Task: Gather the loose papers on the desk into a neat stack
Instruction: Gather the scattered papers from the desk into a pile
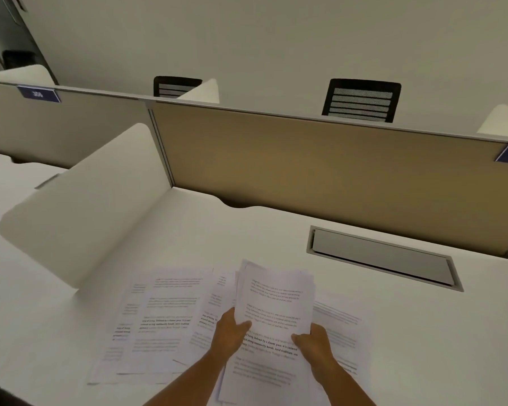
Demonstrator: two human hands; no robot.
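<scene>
left hand and right hand each pinch a side of a ragged bundle of white printed sheets, lifted a bit, probably to square the edges | more loose printed pages fanned flat on the white desk, left and right of the bundle, not collected yet | grey cable-tray lid and tan divider panel further back

Two hands, left hand and right hand, are showing. One held bundle of papers is showing, loose sheets too overlapped to count. Two black chairs are standing behind one tan partition. One cable hatch.
</scene>
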